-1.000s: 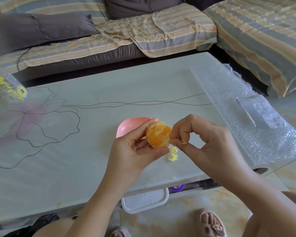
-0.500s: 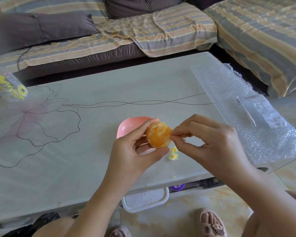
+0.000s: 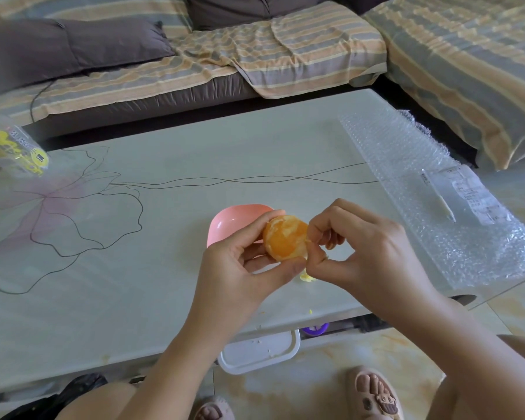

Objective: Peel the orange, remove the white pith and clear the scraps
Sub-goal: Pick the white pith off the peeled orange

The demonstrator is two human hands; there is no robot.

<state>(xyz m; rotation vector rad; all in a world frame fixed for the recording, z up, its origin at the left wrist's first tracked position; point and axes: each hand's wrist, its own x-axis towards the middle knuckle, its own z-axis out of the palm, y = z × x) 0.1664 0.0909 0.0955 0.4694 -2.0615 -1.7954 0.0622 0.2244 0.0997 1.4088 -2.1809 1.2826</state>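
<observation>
Above near edge of desk (image 3: 164, 298), left hand (image 3: 240, 268) grips peeled orange (image 3: 284, 237) between thumb and fingers, in front of pink bowl (image 3: 231, 222). Right hand (image 3: 367, 256) pinches strand of pith (image 3: 308, 241) at fruit's right side. Few scraps (image 3: 305, 278) lie on desk beneath. Risk: hard tug could tear segment skin, leaking juice; loose bits could drop past desk edge onto floor (image 3: 331, 383).

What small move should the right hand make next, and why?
Probably pull the pith strand off the orange and drop it by the scraps. The right hand pinches it at the fruit's right edge, the left hand grips the fruit, and pale patches show.
</observation>
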